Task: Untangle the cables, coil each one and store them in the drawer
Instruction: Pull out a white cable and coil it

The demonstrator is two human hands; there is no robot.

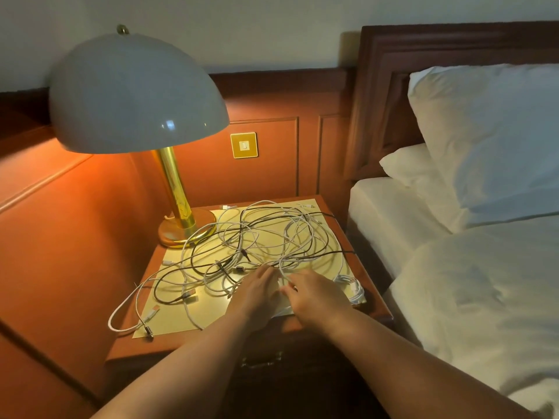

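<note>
Both hands (284,294) apparently pinching cables (257,237), nightstand front edge (181,346)

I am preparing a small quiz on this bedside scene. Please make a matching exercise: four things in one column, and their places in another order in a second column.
Things:
1. brass lamp with white dome shade
2. tangle of white and black cables
3. gold wall switch plate
4. white pillows

Places:
A. on the bed, by the headboard
B. on the wood panel behind the nightstand
C. rear left corner of the nightstand
D. spread over the nightstand top

Pairs: 1-C, 2-D, 3-B, 4-A
</note>
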